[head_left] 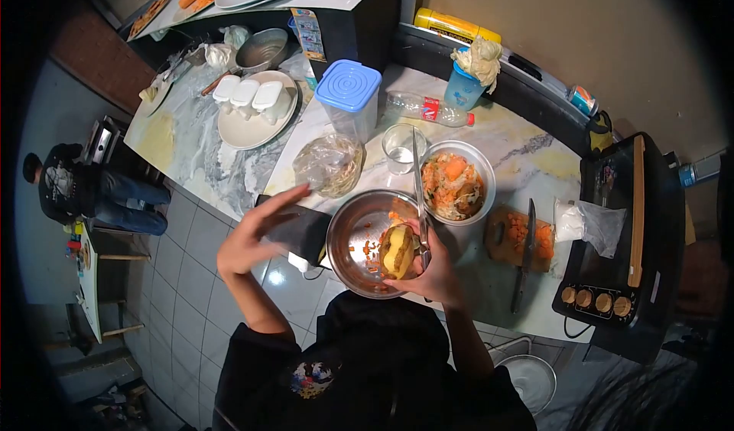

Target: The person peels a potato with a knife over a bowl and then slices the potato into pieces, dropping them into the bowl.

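My right hand [436, 273] is closed round a partly peeled potato [398, 253], with yellow flesh and strips of brown skin showing. A long metal utensil [418, 178] runs upward from the same hand. Potato and hand are over a steel bowl [342, 251] that has orange bits inside. My left hand [258, 236], blurred by motion, is raised to the left of the bowl with fingers spread and nothing in them. A white bowl [489, 172] of shredded vegetables stands just beyond my right hand.
A knife [524, 266] lies across a cutting board [497, 251] with chopped orange pieces. Around the bowls are a glass [399, 156], a plastic bag [329, 163], a blue-lidded container [349, 87] and a bottle [413, 107]. An oven [612, 278] borders the right. Another person [99, 182] stands far left.
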Action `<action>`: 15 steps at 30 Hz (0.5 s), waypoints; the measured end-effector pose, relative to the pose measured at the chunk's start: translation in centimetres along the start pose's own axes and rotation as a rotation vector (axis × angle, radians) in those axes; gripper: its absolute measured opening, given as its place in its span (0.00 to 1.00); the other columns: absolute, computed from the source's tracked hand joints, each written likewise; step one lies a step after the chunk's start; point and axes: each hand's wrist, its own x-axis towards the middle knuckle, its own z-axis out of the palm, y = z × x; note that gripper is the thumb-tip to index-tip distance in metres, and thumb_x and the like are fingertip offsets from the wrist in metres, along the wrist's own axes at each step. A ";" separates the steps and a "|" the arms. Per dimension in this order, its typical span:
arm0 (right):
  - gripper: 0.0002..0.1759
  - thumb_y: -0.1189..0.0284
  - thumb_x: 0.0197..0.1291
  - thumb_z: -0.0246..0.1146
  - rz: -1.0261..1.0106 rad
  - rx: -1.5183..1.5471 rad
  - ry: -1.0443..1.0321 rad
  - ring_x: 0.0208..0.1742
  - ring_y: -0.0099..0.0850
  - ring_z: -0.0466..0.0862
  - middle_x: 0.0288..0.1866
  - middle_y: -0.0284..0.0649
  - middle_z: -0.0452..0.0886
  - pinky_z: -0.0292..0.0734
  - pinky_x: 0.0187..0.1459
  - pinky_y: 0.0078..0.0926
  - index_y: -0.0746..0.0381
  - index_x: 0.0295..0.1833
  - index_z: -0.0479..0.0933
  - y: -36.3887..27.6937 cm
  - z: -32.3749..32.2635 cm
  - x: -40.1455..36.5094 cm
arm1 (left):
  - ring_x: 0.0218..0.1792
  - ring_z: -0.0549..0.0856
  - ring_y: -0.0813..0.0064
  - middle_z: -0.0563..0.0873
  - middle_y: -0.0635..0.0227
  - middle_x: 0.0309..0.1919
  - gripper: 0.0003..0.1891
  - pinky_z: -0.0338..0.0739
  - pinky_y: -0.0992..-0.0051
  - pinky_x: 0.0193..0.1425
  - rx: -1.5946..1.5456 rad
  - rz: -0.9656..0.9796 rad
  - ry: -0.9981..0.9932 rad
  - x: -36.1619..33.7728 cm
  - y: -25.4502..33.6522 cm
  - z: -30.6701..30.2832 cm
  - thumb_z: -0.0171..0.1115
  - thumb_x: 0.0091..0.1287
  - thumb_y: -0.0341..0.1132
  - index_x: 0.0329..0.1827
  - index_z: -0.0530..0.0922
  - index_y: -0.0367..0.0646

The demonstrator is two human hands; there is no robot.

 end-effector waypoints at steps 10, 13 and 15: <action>0.60 0.71 0.33 0.84 0.011 -0.100 -0.005 0.72 0.39 0.67 0.69 0.49 0.66 0.65 0.69 0.35 0.68 0.73 0.57 0.3 0.5 -0.5 | 0.75 0.63 0.54 0.65 0.50 0.72 0.43 0.65 0.46 0.70 -0.121 -0.112 0.436 -1.9 -2.8 -3.1 0.65 0.57 0.63 0.74 0.66 0.51; 0.62 0.75 0.31 0.84 0.014 -0.136 0.009 0.72 0.33 0.66 0.68 0.46 0.68 0.63 0.70 0.30 0.71 0.72 0.56 0.6 0.9 -0.3 | 0.62 0.76 0.42 0.72 0.40 0.65 0.44 0.70 0.44 0.64 -0.633 -0.269 0.309 -0.3 -6.2 -4.6 0.58 0.62 0.67 0.73 0.65 0.44; 0.62 0.76 0.31 0.84 0.002 -0.071 0.021 0.72 0.31 0.66 0.69 0.45 0.67 0.64 0.70 0.29 0.70 0.73 0.55 1.2 0.9 -0.5 | 0.61 0.77 0.48 0.75 0.44 0.62 0.40 0.71 0.50 0.64 -0.426 -0.238 0.309 -0.3 -5.4 -3.7 0.59 0.64 0.61 0.71 0.67 0.42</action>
